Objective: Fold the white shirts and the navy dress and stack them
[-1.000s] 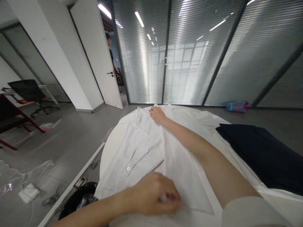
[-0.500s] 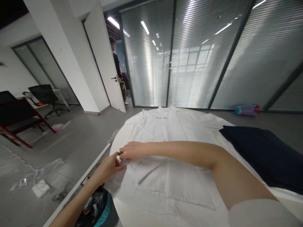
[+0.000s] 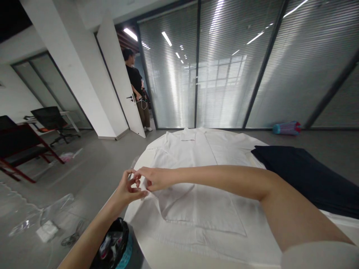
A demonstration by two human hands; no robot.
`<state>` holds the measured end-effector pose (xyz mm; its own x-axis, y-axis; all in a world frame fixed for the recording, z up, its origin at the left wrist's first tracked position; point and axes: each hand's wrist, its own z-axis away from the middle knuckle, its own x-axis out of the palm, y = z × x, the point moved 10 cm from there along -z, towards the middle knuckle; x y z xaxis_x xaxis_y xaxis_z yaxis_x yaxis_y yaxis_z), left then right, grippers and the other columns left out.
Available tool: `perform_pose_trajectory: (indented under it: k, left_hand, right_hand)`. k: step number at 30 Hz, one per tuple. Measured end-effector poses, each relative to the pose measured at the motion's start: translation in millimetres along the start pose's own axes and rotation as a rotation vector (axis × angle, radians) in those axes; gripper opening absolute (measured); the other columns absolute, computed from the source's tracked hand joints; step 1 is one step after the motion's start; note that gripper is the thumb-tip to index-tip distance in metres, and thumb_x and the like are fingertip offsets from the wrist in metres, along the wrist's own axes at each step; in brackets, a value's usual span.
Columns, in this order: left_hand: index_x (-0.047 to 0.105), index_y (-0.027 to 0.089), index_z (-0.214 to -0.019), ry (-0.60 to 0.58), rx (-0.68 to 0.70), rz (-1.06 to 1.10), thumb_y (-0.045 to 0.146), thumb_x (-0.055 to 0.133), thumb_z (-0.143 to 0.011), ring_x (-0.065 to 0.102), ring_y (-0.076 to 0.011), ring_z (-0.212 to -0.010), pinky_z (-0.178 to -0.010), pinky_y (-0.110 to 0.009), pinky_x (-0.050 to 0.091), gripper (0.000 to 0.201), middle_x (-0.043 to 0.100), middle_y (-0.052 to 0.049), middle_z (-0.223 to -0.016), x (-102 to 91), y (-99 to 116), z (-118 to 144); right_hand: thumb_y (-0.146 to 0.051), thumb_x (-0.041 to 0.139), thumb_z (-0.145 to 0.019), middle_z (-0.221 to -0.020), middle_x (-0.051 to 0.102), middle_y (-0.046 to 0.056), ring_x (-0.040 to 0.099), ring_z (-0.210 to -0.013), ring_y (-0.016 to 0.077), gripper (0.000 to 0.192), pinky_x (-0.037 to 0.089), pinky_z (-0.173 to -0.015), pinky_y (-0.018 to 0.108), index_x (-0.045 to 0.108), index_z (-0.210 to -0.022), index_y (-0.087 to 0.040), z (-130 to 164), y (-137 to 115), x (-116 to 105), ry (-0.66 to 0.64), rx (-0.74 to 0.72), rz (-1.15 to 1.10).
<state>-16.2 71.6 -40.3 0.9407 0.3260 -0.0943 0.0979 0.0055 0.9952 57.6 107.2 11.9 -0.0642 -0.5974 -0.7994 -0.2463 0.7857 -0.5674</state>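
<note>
A white shirt point(image 3: 202, 209) lies spread over a round white table point(image 3: 157, 254), its collar end toward the far side. At the shirt's left edge my right hand point(image 3: 153, 178) pinches a fold of the cloth, my arm reaching across the garment. My left hand point(image 3: 129, 190) is close against it, its thumb at the cloth and its other fingers curled and raised beside my right fingertips. Whether the left fingers grip any cloth cannot be made out. A raised flap of fabric runs down from the hands.
Folded dark navy cloth point(image 3: 305, 172) lies at the table's right. A lined trash bin point(image 3: 127, 246) stands below the left edge. A person point(image 3: 137, 82) stands in the doorway by the open door point(image 3: 120, 74). Plastic wrap point(image 3: 53, 209) and a red-framed chair point(image 3: 25, 144) are on the left.
Both hands have shifted slightly left, and the left fingers have lifted and spread more. The cloth's edge beneath them is now raised in a fold. The person shows more in the doorway.
</note>
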Motion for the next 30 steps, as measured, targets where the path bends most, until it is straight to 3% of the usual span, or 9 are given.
perform_pose_trajectory:
  k: [4, 8, 11, 14, 15, 17, 20, 25, 30]
  left_hand:
    - [0.034, 0.029, -0.108, 0.037, 0.006, -0.020, 0.033, 0.091, -0.056, 0.059, -0.0065, -0.050, -0.053, -0.021, 0.052, 0.077, 0.053, 0.012, -0.079, 2.2, 16, 0]
    - [0.048, 0.023, -0.102, 0.002, 0.055, -0.237, 0.041, 0.089, -0.058, 0.063, -0.0136, -0.052, -0.048, -0.023, 0.050, 0.063, 0.059, 0.007, -0.070, 5.8, 51, -32]
    - [0.061, 0.019, -0.102, -0.272, 0.071, -0.284, 0.037, 0.092, -0.052, 0.069, -0.0205, -0.069, -0.059, -0.027, 0.054, 0.061, 0.066, -0.001, -0.076, 37.0, 74, -79]
    - [0.068, 0.016, -0.110, -0.557, -0.020, -0.244, 0.040, 0.090, -0.061, 0.071, -0.0273, -0.084, -0.073, -0.036, 0.057, 0.059, 0.071, -0.010, -0.087, 76.9, 76, -133]
    - [0.069, 0.015, -0.112, -0.525, -0.030, -0.243, 0.043, 0.086, -0.069, 0.071, -0.0271, -0.085, -0.074, -0.036, 0.057, 0.054, 0.071, -0.010, -0.087, 82.0, 75, -158]
    - [0.068, 0.015, -0.116, -0.284, -0.024, -0.308, 0.042, 0.072, -0.086, 0.071, -0.0220, -0.087, -0.076, -0.031, 0.056, 0.040, 0.071, -0.009, -0.089, 78.5, 72, -214]
    - [0.067, 0.012, -0.113, 0.010, -0.090, -0.489, 0.034, 0.068, -0.092, 0.069, -0.0181, -0.087, -0.076, -0.028, 0.056, 0.030, 0.071, -0.009, -0.097, 76.3, 49, -276]
    - [0.061, 0.014, -0.122, 0.088, -0.237, -0.658, 0.034, 0.063, -0.096, 0.065, -0.0212, -0.100, -0.084, -0.041, 0.058, 0.032, 0.064, -0.010, -0.118, 89.4, 2, -327]
    - [0.060, 0.015, -0.125, 0.091, -0.197, -0.741, 0.035, 0.063, -0.097, 0.065, -0.0223, -0.102, -0.085, -0.041, 0.058, 0.035, 0.062, -0.010, -0.121, 92.7, -7, -350]
  right_hand:
    - [-0.003, 0.059, -0.084, -0.101, 0.069, 0.003, 0.064, -0.080, 0.0136, 0.050, 0.045, -0.071, 0.023, 0.042, -0.130, -0.017, 13, -2, -3, -0.021, 0.066, 0.073]
    - [-0.008, 0.060, -0.085, -0.122, 0.066, 0.008, 0.066, -0.095, 0.0206, 0.045, 0.044, -0.068, 0.026, 0.049, -0.127, -0.020, 31, -6, -29, 0.131, 0.133, 0.290]
    - [-0.013, 0.060, -0.088, -0.115, 0.069, 0.008, 0.066, -0.097, 0.0235, 0.033, 0.044, -0.069, 0.029, 0.056, -0.120, -0.018, 49, 4, -52, 0.225, 0.259, 0.393]
    - [-0.016, 0.060, -0.089, -0.109, 0.070, 0.006, 0.066, -0.094, 0.0213, 0.022, 0.044, -0.069, 0.028, 0.062, -0.111, -0.019, 68, 7, -62, 0.233, 0.299, 0.511]
    - [-0.016, 0.059, -0.090, -0.106, 0.070, 0.005, 0.066, -0.091, 0.0201, 0.018, 0.043, -0.067, 0.028, 0.064, -0.106, -0.020, 74, 4, -60, 0.217, 0.282, 0.566]
    - [-0.016, 0.058, -0.091, -0.099, 0.070, 0.004, 0.064, -0.081, 0.0186, 0.011, 0.041, -0.062, 0.029, 0.066, -0.098, -0.019, 86, -7, -51, 0.177, 0.221, 0.689]
    - [-0.015, 0.060, -0.089, -0.088, 0.068, 0.004, 0.060, -0.070, 0.0173, 0.006, 0.036, -0.056, 0.030, 0.065, -0.089, -0.018, 103, -30, -31, 0.145, 0.103, 0.860]
    - [-0.017, 0.064, -0.088, -0.078, 0.064, 0.004, 0.056, -0.065, 0.0179, 0.016, 0.034, -0.052, 0.032, 0.062, -0.072, -0.020, 132, -63, -14, 0.218, -0.006, 0.991]
    - [-0.018, 0.060, -0.088, -0.071, 0.060, 0.003, 0.049, -0.059, 0.0166, 0.020, 0.034, -0.051, 0.033, 0.063, -0.069, -0.021, 156, -72, -12, 0.284, 0.022, 0.998]
